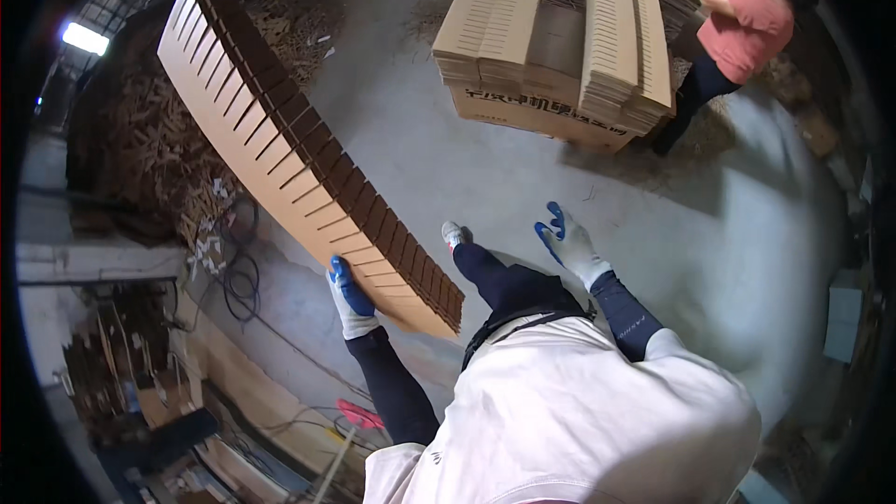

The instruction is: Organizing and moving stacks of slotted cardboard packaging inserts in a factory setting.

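Note:
A long stack of slotted cardboard partition sheets (289, 163) stands on edge in the air to my left, its row of slits facing up and right. My left hand (351, 299), in a white glove with blue-coated fingers, grips its lower side near the close end; part of the grip is hidden behind the cardboard. My right hand (567, 241), in a matching glove, hangs apart from the stack over the floor. Its fingers are partly bent and spread, with nothing in them.
Ahead, more slotted cardboard stacks (495, 9) lie on a large printed carton (532, 117). A co-worker in a pink shirt (751, 33) stands beside them at the right. Cardboard scraps (149, 145) heap up at the left, near black cables (241, 289) on the concrete floor (392, 103).

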Available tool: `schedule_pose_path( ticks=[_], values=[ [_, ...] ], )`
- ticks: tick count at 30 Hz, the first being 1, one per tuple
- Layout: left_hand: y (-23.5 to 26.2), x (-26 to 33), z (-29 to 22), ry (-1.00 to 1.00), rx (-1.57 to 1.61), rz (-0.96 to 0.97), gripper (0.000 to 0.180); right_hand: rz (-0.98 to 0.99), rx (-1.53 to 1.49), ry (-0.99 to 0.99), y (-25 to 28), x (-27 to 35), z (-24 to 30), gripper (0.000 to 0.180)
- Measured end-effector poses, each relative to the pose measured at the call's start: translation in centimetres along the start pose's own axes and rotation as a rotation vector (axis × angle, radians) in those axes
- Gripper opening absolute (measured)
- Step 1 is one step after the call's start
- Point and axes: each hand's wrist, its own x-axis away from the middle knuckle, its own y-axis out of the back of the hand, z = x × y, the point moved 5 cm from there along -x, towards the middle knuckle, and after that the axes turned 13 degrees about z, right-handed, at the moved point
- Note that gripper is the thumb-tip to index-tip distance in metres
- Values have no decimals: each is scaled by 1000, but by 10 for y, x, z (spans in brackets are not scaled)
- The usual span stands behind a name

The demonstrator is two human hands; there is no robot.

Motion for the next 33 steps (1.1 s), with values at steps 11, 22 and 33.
schedule_pose_path(
  ticks=[11, 22, 33],
  values=[
    [66, -267, -92, 88, -243, 121, 46, 15, -296, 358, -96, -291, 213, 52],
    [108, -535, -103, 208, -422, 570, 38, -532, -540, 401, 43, -478, 252, 46],
    [41, -677, -126, 279, -655, 1346, 37, -849, 85, 318, 136, -345, 388, 70]
  ],
)
